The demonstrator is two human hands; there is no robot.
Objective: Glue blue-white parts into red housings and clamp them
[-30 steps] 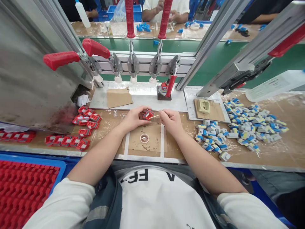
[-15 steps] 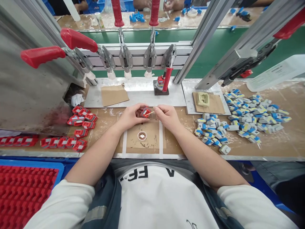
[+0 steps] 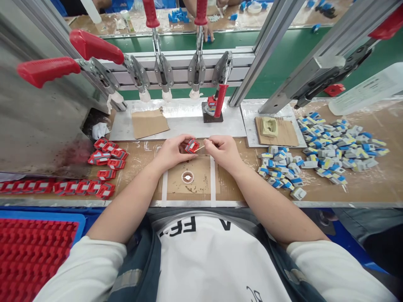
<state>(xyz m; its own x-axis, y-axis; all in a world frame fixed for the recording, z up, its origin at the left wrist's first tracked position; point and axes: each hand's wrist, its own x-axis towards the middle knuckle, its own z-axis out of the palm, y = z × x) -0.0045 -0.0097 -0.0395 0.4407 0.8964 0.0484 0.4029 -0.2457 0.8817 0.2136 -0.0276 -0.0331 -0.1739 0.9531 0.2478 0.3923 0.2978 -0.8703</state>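
Observation:
Between the thumb and fingers of my left hand (image 3: 174, 152) is a small red and grey plastic piece (image 3: 192, 146), tilted so its open side faces me. My right hand (image 3: 223, 151) pinches a thin pale stick (image 3: 200, 148), whose tip meets the right edge of the piece or lies just beside it. A shallow round dish (image 3: 188, 177) with a white shape in its middle rests on the bench below my hands, between two strips of white tape. Both hands hover above the brown bench top, near the metal plate's front edge.
Red pieces (image 3: 105, 161) lie grouped on the left, above a crate of red parts (image 3: 34, 256). Grey, blue and yellow pieces (image 3: 336, 147) are heaped on the right. Red-handled toggle clamps (image 3: 163, 67) stand ahead; one (image 3: 221, 100) presses down on a piece. A co-worker's hand (image 3: 208, 32) shows beyond.
The stick's tip has drawn back rightward from the middle of the red piece to its edge. A co-worker's hand has come in behind the clamps. My view has shifted slightly.

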